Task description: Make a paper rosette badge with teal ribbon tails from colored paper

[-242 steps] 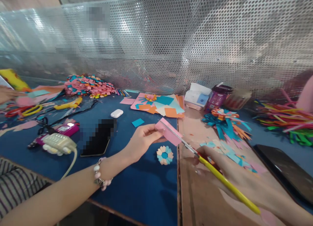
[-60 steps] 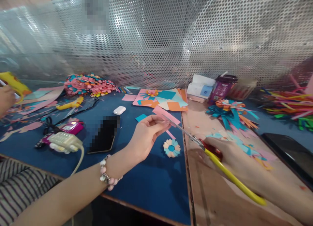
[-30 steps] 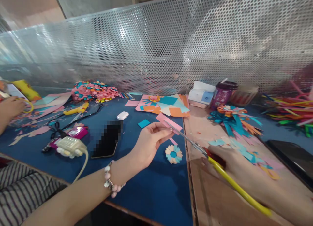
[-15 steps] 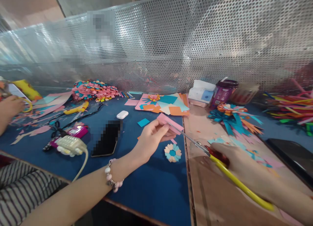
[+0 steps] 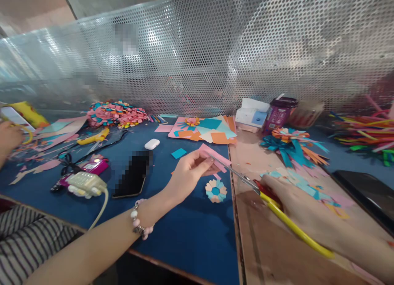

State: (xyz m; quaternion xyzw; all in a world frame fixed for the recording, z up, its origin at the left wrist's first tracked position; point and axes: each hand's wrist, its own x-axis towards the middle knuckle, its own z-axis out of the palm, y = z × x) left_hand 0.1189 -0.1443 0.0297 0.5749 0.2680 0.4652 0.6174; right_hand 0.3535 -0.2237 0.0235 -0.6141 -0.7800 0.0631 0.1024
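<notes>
My left hand (image 5: pixel 193 170) pinches a piece of pink paper (image 5: pixel 223 157) between thumb and fingers, raised over the blue table. In my right hand (image 5: pixel 286 194) is a pair of scissors (image 5: pixel 271 201) with yellow and red handles. Their blades reach leftward into the pink paper, close to my left fingertips. A narrow strip of the paper hangs below the blades. On the table just under it lies a flower of peach and light-blue paper (image 5: pixel 216 191). A small blue paper square (image 5: pixel 178 153) rests beyond my left wrist.
Colored paper sheets (image 5: pixel 212 131) lie at the back, near a tissue box (image 5: pixel 252 114) and a purple cup (image 5: pixel 278 114). Left are a dark phone (image 5: pixel 132 174), an earbud case (image 5: pixel 152 144), a power strip (image 5: pixel 88 183) and a paper-flower pile (image 5: pixel 115 114). Another person's hand (image 5: pixel 9 137) is far left.
The scissors and my right hand have shifted slightly left, and a strip of the pink paper now hangs down below the blades. My left hand keeps its hold; the view has shifted slightly.
</notes>
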